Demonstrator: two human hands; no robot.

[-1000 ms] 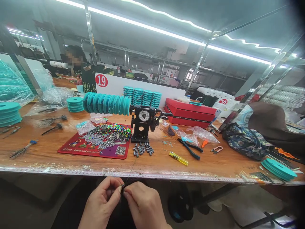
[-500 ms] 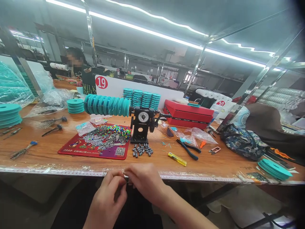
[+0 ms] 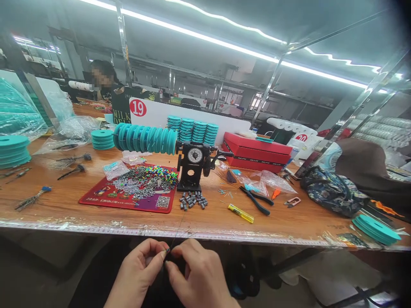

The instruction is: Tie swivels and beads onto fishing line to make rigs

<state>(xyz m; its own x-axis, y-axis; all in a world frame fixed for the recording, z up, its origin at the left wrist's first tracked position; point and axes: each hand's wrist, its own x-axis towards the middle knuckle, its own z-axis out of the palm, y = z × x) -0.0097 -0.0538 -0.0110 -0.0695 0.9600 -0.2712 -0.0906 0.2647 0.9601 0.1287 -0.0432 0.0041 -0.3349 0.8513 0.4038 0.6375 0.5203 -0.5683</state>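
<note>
My left hand is closed in a pinch just below the table's front edge, with a small dark piece at its fingertips. A thin dark line rises from that piece toward the table. My right hand is beside it, fingers curled and bent in close to the same piece; what lies between them is too small to make out. Ahead on the table are several grey metal cylinders and a red mat heaped with coloured beads and small metal parts.
A black winder holds a row of teal spools. To the right lie a yellow tube, black-handled pliers, snips and a red box. A person sits at the back left.
My right hand has moved down and turned, its forearm now more upright. My left hand has shifted slightly down and left. The thin line now shows above the fingers.
</note>
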